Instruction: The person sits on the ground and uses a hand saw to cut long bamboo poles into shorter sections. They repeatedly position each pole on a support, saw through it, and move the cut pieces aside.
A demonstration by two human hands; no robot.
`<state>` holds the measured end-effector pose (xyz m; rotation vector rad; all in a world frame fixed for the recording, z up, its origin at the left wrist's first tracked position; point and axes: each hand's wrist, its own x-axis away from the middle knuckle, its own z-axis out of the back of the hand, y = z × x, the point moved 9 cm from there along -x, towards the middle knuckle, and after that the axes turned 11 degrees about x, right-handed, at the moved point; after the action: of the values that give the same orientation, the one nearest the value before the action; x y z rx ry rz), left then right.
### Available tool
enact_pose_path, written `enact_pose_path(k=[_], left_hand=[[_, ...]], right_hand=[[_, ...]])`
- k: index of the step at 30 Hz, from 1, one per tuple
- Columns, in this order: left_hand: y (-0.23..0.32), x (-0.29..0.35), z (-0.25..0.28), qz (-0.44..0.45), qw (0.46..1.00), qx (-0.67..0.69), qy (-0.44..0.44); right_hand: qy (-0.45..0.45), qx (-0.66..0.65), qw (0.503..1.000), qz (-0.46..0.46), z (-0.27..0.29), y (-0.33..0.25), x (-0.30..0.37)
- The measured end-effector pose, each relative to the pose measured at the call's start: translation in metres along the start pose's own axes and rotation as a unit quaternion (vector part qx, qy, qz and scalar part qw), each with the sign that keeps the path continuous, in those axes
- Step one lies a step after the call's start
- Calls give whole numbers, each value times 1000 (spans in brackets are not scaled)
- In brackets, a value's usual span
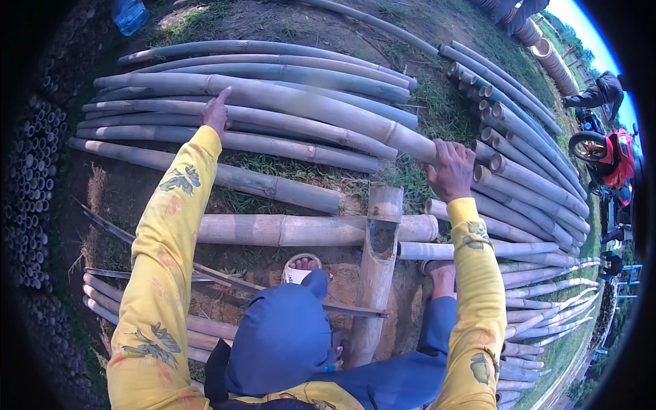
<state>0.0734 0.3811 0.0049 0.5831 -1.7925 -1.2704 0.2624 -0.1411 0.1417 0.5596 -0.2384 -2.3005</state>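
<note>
The right hand [449, 171] was closed over the near end of a long grey bamboo pole [307, 102], fingers curled over its top. The left hand [216, 113] was laid on the same pole further along; whether its fingers were curled could not be told. The pole was thus steadied at two places, above the other poles [273, 147] on the ground. A notched wooden post [377, 266] was seen below. The pole's far end was lost among the others.

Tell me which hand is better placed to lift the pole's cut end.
Right, probably. The right hand grips the long bamboo pole at its near cut end, while the left hand rests farther along its shaft.
</note>
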Motion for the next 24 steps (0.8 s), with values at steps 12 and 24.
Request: enact_pose_path(k=[12, 24], left_hand=[[-81, 99, -93, -297, 823, -419, -241], [-109, 377, -399, -412, 472, -520, -581]], right_hand=[[116, -283, 929, -209, -10, -33, 66], [-91, -281, 809, -509, 33, 80, 425]])
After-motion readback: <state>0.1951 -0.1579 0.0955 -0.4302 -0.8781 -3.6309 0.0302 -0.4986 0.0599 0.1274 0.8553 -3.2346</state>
